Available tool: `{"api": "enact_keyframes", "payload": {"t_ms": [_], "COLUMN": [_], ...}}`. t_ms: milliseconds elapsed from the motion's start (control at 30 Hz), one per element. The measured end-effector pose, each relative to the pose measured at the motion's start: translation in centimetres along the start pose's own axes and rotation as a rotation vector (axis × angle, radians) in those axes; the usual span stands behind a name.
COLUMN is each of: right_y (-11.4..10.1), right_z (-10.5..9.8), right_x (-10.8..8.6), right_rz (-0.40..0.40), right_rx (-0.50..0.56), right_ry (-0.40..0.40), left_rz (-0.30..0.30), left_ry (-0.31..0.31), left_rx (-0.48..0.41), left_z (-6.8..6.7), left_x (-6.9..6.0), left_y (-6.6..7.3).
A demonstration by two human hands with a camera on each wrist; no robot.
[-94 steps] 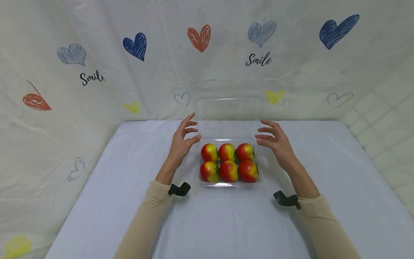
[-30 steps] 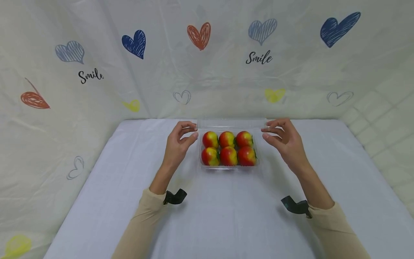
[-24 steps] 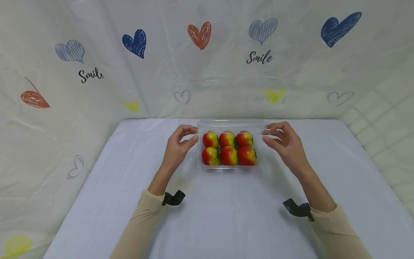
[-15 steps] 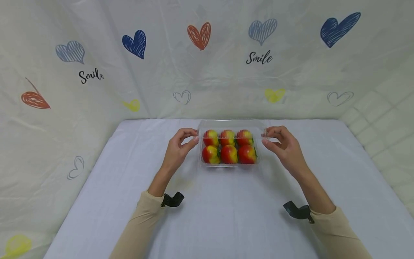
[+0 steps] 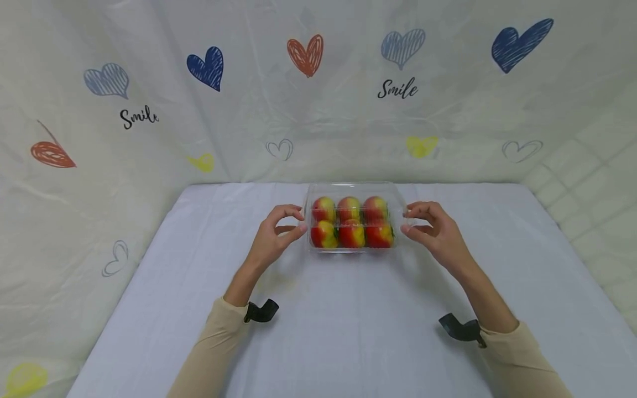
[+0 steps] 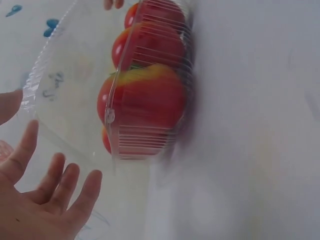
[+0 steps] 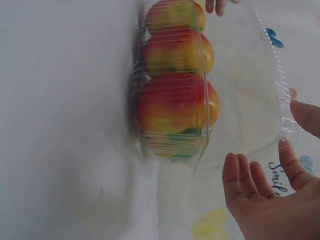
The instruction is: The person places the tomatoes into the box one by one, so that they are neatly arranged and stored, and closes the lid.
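Note:
A hinged clear plastic box (image 5: 328,252) with several red-and-yellow, apple-like fruits (image 5: 351,235) in it stands near the table's back edge. Its clear lid (image 5: 351,189) is tilted forward above the fruits, partly lowered. My left hand (image 5: 269,240) pinches the lid's front left corner between thumb and index finger. At the front right corner, my right hand (image 5: 440,240) pinches the lid in the same way. Both wrist views show a gap between the ridged lid edge (image 6: 34,82) and the box's rim (image 7: 204,90). The other fingers of each hand stay off the box.
A white cloth (image 5: 318,331) covers the table under the box and both forearms. Behind the table hangs a pale curtain (image 5: 348,121) printed with hearts and "Smile". A small black mount sits on each wrist.
The lid, upright at first, has swung forward and down over the fruits, with both hands holding its corners and coming nearer to me. The box appears farther back than at first.

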State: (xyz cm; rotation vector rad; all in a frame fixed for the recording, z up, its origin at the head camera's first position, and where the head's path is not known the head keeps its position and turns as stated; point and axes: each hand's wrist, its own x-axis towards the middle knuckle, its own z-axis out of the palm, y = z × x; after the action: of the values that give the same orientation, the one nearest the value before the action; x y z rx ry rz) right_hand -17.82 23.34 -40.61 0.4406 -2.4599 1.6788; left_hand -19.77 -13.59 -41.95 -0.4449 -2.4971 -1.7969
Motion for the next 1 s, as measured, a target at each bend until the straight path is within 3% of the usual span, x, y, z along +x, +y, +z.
{"api": "enact_keyframes", "payload": {"t_ms": [433, 700, 1000], "right_y": [0.6, 1.3, 1.8], "right_z": [-0.3, -0.2, -0.5], "right_x": [-0.4, -0.6, -0.6], "right_rz": [0.061, 0.096, 0.19], "right_rx": [-0.034, -0.064, -0.124], "right_ry": [-0.055, -0.06, -0.128], "left_rz": [-0.051, -0.092, -0.155], "left_ry": [-0.077, -0.096, -0.1], "left_rx": [0.015, 0.025, 0.077], "left_z": [-0.4, 0.0, 0.1], "left_x": [-0.8, -1.2, -1.4], "left_y": [-1.1, -2.0, -2.6]}}
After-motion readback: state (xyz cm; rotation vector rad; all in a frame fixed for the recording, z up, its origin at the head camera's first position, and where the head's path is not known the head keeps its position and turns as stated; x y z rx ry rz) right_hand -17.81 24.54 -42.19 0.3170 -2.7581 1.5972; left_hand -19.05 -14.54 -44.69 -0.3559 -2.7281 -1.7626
